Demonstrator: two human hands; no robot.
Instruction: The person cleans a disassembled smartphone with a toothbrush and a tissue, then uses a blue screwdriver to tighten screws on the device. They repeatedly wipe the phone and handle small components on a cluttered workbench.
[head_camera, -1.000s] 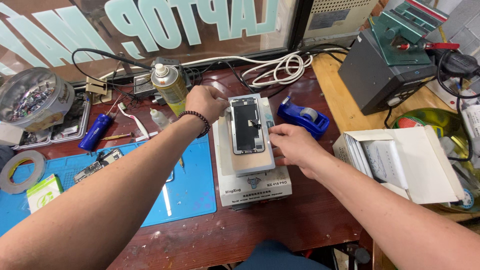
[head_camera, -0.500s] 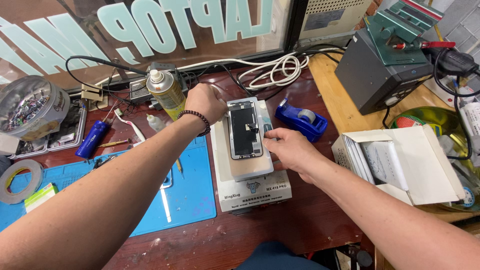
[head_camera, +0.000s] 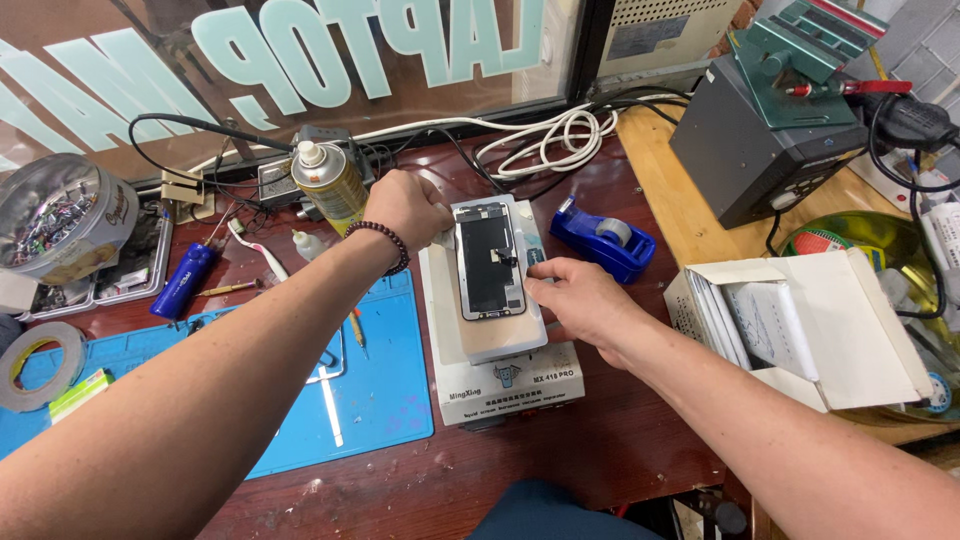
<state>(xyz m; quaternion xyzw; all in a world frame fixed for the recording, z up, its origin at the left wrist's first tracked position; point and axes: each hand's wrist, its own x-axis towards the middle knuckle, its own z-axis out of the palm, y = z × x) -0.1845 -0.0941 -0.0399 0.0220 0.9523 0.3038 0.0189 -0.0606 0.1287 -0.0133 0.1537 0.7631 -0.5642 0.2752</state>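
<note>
1. A phone screen panel (head_camera: 490, 260), dark and glossy, lies flat on top of a white box-shaped machine (head_camera: 505, 375) that stands on the reddish wooden table (head_camera: 600, 440), near the middle of the view.
2. The left hand (head_camera: 405, 208) rests at the panel's upper left corner, its fingers curled in towards the edge; the fingertips are hidden behind the hand, so I cannot tell whether they pinch anything.
3. A dark beaded bracelet (head_camera: 385, 245) circles the left wrist.
4. The right hand (head_camera: 580, 300) lies on the right side of the machine's top, fingers loosely bent, with the fingertips (head_camera: 535, 270) touching the panel's right edge; it presses rather than grips, and holds nothing that shows.
5. Left of the machine a blue work mat (head_camera: 390, 380) covers the table, partly under the left forearm.
6. Just behind the left hand stands a spray can (head_camera: 328, 185) with a white nozzle, upright.
7. A blue tape dispenser (head_camera: 603, 237) sits to the right of the machine, near the right hand but apart from it.
8. An open white cardboard box (head_camera: 800, 330) lies farther right.
9. A blue-handled tool (head_camera: 183, 282) and a roll of tape (head_camera: 40, 365) lie at the left, well apart from both hands.
10. White coiled cables (head_camera: 545, 140) lie at the back, by the window.
</note>
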